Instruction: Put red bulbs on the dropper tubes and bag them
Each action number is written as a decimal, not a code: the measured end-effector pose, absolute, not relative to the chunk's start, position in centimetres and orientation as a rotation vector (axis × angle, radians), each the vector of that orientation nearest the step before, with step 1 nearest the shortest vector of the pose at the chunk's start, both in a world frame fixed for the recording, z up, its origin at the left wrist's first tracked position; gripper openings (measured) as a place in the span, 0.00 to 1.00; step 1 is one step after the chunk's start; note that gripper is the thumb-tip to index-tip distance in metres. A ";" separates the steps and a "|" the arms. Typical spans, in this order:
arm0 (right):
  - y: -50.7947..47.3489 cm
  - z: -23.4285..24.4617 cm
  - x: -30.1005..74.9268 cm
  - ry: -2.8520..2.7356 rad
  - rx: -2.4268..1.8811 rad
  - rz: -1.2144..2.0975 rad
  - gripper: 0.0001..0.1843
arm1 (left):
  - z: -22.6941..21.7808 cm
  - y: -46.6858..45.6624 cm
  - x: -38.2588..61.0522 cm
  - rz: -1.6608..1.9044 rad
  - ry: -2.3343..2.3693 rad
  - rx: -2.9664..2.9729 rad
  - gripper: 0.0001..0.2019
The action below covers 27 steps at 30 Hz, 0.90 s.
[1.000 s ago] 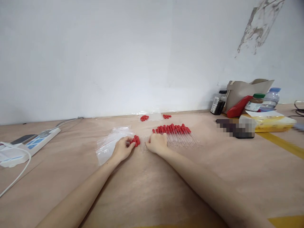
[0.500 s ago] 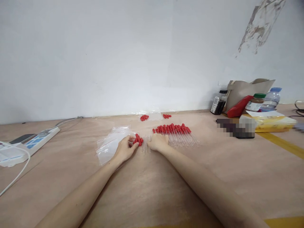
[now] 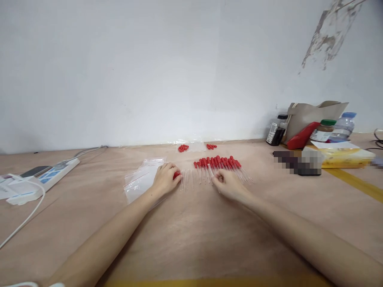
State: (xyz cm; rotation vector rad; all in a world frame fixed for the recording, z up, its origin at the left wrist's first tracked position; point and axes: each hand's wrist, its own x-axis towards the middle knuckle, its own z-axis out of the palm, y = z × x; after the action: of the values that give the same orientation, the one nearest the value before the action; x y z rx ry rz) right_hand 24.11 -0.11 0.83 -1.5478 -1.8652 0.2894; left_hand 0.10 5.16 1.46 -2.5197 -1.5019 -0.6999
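Observation:
My left hand (image 3: 165,179) lies closed over the red bulbs of a small bunch of glass droppers (image 3: 185,180) on the brown table (image 3: 191,239). Their clear tips stick out to its right. My right hand (image 3: 227,183) rests at the near edge of a long row of red-capped droppers (image 3: 218,164), its fingers curled in a pinch on one or more thin glass stems. Clear zip bags (image 3: 140,179) lie stacked just left of my left hand.
Two small packs of red droppers (image 3: 183,148) lie by the white wall. A power strip (image 3: 44,179) with a white cable and a phone sit at far left. Bottles, a jar (image 3: 323,129), a paper bag and a yellow tissue pack (image 3: 341,156) crowd the right.
My right hand left the small bunch and moved right to the long row of droppers. My left hand closed further over the bunch's red bulbs.

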 end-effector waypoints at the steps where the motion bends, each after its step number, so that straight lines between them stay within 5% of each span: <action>1: -0.5 0.4 24.5 -1.856 -1.527 0.289 0.10 | 1.3 5.3 0.2 -0.710 -1.507 -2.529 0.07; 6: -1.4 -0.9 25.1 -1.818 -1.424 0.302 0.11 | 1.2 5.4 0.4 -0.852 -1.498 -2.505 0.10; 17: -1.3 -1.7 25.0 -1.881 -1.178 0.179 0.13 | -0.2 0.4 0.9 -1.935 -1.735 -3.079 0.15; 27: -2.9 -1.6 23.9 -2.131 -1.073 0.076 0.13 | -0.8 -0.6 2.0 -1.938 -1.907 -2.980 0.13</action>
State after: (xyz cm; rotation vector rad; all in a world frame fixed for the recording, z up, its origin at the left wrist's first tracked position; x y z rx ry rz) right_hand 23.91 -2.92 -1.64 -1.0734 -2.1307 0.0758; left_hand 1.98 -0.57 -0.79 -2.9802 -1.9072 -1.9383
